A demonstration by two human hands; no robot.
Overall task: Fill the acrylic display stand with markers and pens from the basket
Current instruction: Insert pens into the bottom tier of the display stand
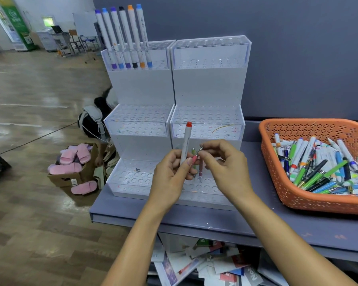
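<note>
Holding stock in front of the acrylic display stand (207, 87), the left hand (170, 172) curled round a red-capped white marker (185, 141), upright, probably for slotting. The right hand (225, 166) pinched a pink pen (200, 168) by its top. The orange basket (298, 195) of pens sat right of the stand.

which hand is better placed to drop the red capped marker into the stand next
Left. The left hand already grips the red-capped marker upright, just in front of the acrylic stand and its empty holes. The right hand is busy pinching a thin pen.

An orange perforated basket (293, 195), a white marker (185, 144) with red cap, a clear stand (210, 83), pink slippers (74, 156), a grey-blue desk (194, 218).
</note>
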